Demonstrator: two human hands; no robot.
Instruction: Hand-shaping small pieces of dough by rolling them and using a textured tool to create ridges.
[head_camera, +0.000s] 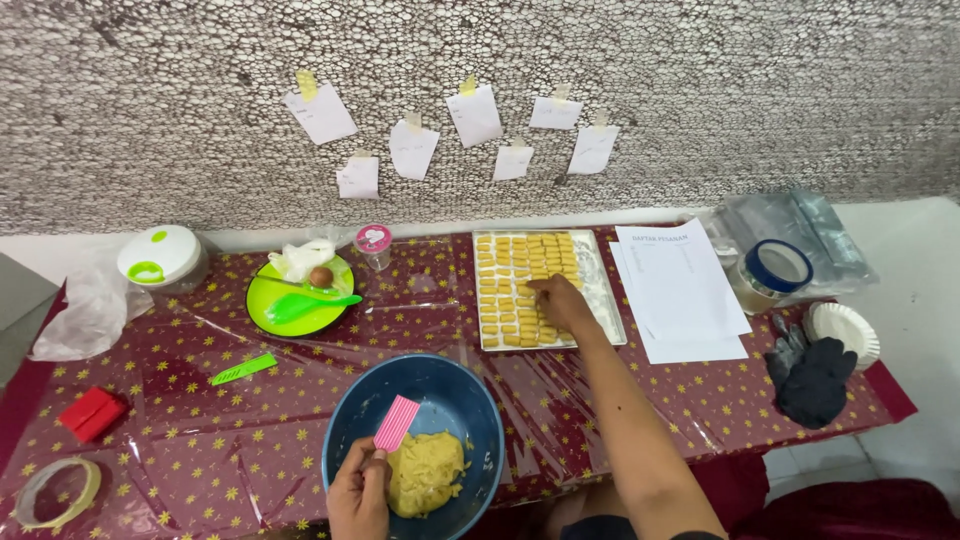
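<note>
Our left hand (358, 492) clamps a pink scraper (396, 423); right fingers (545, 291), seemingly together, touch dough pieces (525, 290) on the starry maroon tabletop (200, 420), by a speckled wall (700, 90).

The scene is evenly and fairly brightly lit, with soft light that seems to fall from above. Shadows are faint and short: a thin one lies under the blue bowl (415, 400), and small ones sit beneath the paper notes (474, 115) on the wall. The clear plastic sheet over the desk (200, 420) throws pale streaks of glare, strongest at the middle and lower left of the frame. Focus is sharp at the centre. The wide lens bends the desk edge and wall line, and detail softens toward the corners.
</note>
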